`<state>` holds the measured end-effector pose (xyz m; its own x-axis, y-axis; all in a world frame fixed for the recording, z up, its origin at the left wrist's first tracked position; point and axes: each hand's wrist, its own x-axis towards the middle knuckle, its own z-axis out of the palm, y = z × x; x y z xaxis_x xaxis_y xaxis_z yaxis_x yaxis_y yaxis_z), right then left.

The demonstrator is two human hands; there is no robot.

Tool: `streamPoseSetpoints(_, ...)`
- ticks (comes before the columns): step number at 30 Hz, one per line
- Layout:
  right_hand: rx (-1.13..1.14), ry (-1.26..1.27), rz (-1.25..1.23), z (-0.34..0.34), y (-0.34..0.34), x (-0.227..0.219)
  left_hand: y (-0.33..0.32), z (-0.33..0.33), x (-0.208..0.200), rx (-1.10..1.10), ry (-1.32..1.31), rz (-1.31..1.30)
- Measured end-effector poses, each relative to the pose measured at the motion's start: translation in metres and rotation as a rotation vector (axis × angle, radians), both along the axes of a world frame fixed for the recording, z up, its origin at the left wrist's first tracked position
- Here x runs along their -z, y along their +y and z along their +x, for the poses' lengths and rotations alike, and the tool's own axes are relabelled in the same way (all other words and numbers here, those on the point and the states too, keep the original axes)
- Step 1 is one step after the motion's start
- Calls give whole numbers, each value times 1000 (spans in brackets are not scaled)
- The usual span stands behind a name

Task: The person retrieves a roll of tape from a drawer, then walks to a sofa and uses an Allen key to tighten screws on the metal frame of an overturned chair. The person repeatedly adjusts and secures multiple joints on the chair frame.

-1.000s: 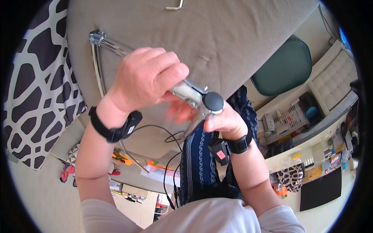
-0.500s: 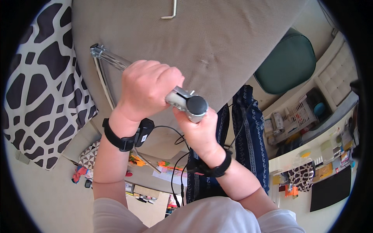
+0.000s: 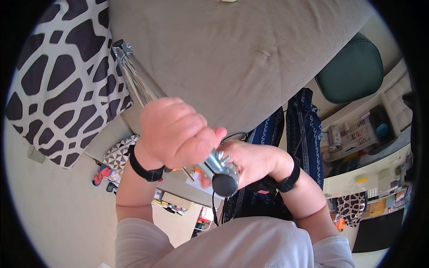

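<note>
A shiny metal tube (image 3: 140,82) slants from far left toward my body. My left hand (image 3: 174,131) is closed around its lower middle. At the near end, a round black end cap (image 3: 225,185) faces me, with a wing-type fastener (image 3: 223,158) on the clamp beside it. My right hand (image 3: 254,163) is closed against this near end, its fingers partly hidden behind the metal. Another black-capped joint (image 3: 119,47) with a fastener forms the far end. A thin rod end shows below my left hand; how it connects is hidden.
A grey-brown cushioned surface (image 3: 214,62) spreads ahead. A black-and-white patterned cloth (image 3: 67,76) lies at left, a dark green stool (image 3: 351,69) stands at right. Behind it are shelves with a white basket (image 3: 357,134). My legs in blue patterned trousers (image 3: 304,129) are below.
The tube's near end has come down closer to my body, and both hands moved with it. My right hand has turned sideways. The bent metal rod at the top has left view.
</note>
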<state>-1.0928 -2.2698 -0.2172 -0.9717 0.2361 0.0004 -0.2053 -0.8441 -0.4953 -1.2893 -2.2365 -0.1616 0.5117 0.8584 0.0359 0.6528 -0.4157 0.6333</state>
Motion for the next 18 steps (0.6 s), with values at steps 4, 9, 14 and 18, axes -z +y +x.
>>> streamPoseSetpoints(4, 63, -96, 86, -7, -2, -44, -10, -4, -37, -47, 22, 65)
streamPoseSetpoints(9, -38, -166, 272, -17, 11, -100, -20, -15, -103, -116, 107, 124)
streamPoseSetpoints(14, -116, -33, 172, 10, 36, -110, -40, -26, -171, -188, 260, 184)
streamPoseSetpoints(18, -169, -338, 313, 99, 63, -95, -70, -22, -211, -226, 254, 261)
